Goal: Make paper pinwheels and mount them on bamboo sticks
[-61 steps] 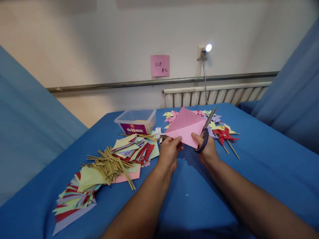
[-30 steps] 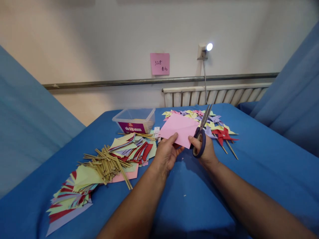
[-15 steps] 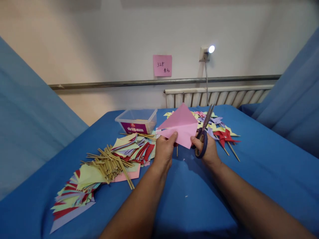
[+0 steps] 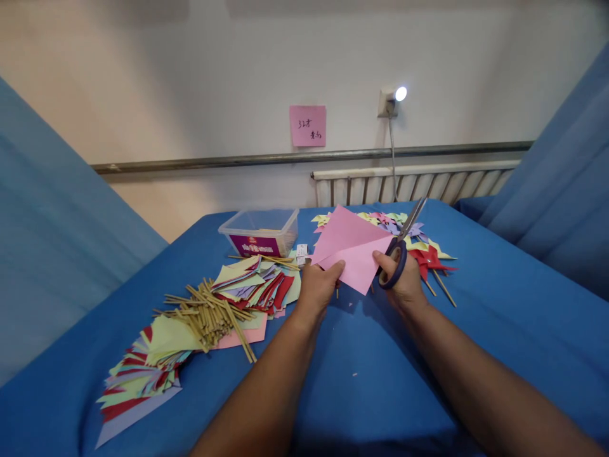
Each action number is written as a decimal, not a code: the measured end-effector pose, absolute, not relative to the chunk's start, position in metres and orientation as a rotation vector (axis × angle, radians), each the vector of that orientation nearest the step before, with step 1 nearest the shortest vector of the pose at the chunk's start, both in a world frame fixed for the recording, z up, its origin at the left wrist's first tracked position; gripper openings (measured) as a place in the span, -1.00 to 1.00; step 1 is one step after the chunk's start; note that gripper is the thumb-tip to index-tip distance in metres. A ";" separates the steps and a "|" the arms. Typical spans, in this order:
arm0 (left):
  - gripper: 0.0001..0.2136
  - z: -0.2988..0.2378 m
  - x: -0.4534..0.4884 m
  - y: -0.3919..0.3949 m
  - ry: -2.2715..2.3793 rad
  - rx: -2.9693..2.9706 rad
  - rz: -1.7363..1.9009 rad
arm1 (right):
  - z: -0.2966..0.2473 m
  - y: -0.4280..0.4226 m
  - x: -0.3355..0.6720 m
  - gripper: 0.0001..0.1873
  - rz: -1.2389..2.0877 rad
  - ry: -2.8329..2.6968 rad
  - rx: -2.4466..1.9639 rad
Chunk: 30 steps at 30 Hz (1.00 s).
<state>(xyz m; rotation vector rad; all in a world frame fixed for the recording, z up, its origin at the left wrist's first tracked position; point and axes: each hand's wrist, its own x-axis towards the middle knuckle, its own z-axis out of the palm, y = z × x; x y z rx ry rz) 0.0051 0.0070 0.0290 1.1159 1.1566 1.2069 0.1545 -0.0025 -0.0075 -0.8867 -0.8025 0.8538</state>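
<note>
A pink paper square (image 4: 349,247) with a diagonal crease is held up above the blue table (image 4: 361,355). My left hand (image 4: 318,289) pinches its lower left edge, thumb on top. My right hand (image 4: 404,282) grips blue-handled scissors (image 4: 402,244), fingers through the loops, blades pointing up and to the right, and its thumb rests against the paper's right edge.
Left of my hands lie a pile of coloured paper pieces (image 4: 254,285), a bundle of wooden sticks (image 4: 212,311) and another paper stack (image 4: 143,368). A clear plastic box (image 4: 259,231) stands behind. Finished paper pinwheels (image 4: 419,244) lie at the right. A radiator (image 4: 409,181) runs along the wall.
The pink paper has been turned and tilted between my hands. The scissors have swung so the blades point more to the right, and my right hand moved slightly right.
</note>
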 end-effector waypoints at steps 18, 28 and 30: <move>-0.76 0.023 0.006 0.006 1.102 1.116 1.116 | 0.000 -0.002 0.159 -0.68 0.680 -0.750 -0.990; -0.76 0.039 -0.014 0.024 1.011 0.753 1.517 | -0.001 -0.026 0.140 -0.52 1.169 -1.083 -1.035; -0.79 0.040 -0.019 0.025 0.996 0.675 1.531 | -0.003 -0.028 0.137 -0.53 1.089 -1.140 -1.092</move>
